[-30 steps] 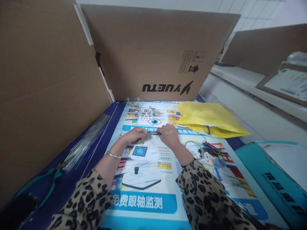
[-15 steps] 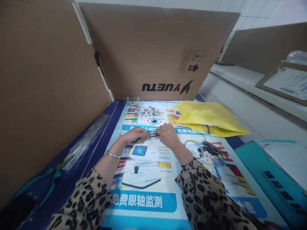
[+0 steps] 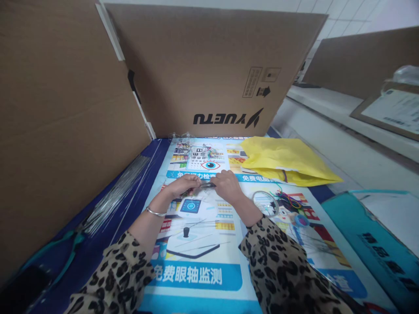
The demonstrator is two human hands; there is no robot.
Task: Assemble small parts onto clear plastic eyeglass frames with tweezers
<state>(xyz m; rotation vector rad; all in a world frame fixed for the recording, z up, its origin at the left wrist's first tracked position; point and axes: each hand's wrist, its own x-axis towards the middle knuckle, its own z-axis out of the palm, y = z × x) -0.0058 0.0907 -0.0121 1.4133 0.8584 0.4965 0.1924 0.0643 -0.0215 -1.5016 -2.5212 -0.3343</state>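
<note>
Near the middle of the printed sheet [image 3: 196,257], my two hands meet over small work. My right hand [image 3: 227,186] is closed round a pair of pliers [image 3: 207,185]; most of the tool is hidden in the fist, and its dark metal jaws point left toward the other hand. My left hand [image 3: 183,185], with a silver bangle [image 3: 156,212] at the wrist, pinches a small piece of thin wirework [image 3: 188,192] at the jaw tips. Its details are too small and blurred to tell. To the right lies a clear round dish [image 3: 265,203].
Long thin wires [image 3: 116,189] and teal-handled pliers [image 3: 70,244] lie at the left. Coloured threads [image 3: 291,200], a yellow bag [image 3: 288,161] and a teal box [image 3: 376,244] sit at right. Tangled wire pieces [image 3: 204,152] lie behind my hands. Cardboard panels [image 3: 209,69] stand at the back and left.
The pliers' jaws, seen as two separate prongs before, now look closer together and slightly turned. Both hands stay in almost the same place.
</note>
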